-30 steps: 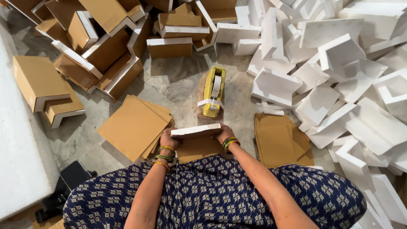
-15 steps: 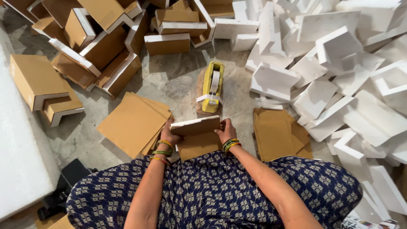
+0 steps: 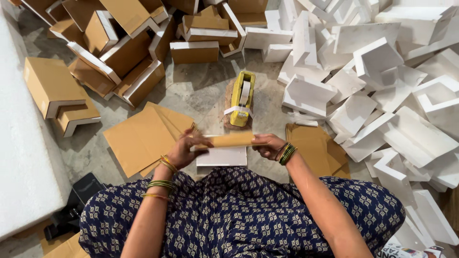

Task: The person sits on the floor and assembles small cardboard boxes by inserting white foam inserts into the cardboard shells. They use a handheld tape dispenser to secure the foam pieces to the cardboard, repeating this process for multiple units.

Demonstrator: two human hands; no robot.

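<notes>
I sit on the floor in a patterned dark blue dress. Both hands hold one foam corner piece (image 3: 224, 149) with a brown cardboard face on top and white foam below, level in front of my lap. My left hand (image 3: 184, 149) grips its left end. At its right end sits my right hand (image 3: 268, 145), fingers curled on the edge. Just beyond the piece stands a yellow tape dispenser (image 3: 241, 98) on a brown block.
Flat brown cardboard sheets (image 3: 141, 138) lie at my left, more cardboard (image 3: 313, 145) at my right. Cardboard-faced corner pieces (image 3: 114, 52) pile at the far left, bare white foam corners (image 3: 377, 81) at the right. A big white foam slab (image 3: 21, 157) borders the left.
The piece in my hands has turned over: first its white edge faced up, now the brown cardboard face is on top. Both hands have stayed at its ends.
</notes>
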